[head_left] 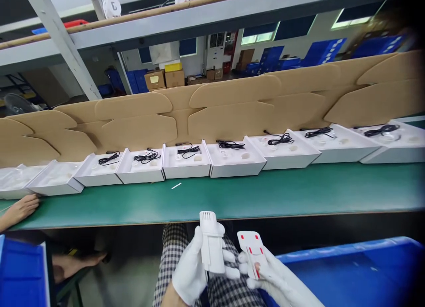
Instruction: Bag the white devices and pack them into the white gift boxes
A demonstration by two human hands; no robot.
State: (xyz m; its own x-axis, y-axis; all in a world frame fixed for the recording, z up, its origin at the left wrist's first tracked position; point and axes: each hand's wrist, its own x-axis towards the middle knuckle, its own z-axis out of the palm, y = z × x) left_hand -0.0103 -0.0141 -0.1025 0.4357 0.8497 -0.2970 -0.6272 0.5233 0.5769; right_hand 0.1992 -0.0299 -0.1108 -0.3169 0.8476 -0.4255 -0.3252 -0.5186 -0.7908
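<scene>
In my gloved left hand (191, 267) lies a white plastic device (212, 247) with slots at its top end and a dark cable at its lower end. My fingers wrap round its sides. Close by on the right, my gloved right hand (274, 271) grips a flat white plastic bracket (250, 242) with several red patches on its face. The two parts are apart, both held above my lap at the near edge of the green table (186, 205).
A row of open white boxes (187, 169) with brown lids raised stands along the table, several holding coiled black cables (230, 145). A blue bin (352, 271) is at my right, another blue bin (23, 271) at far left. A co-worker's hand (25, 207) rests by the left boxes.
</scene>
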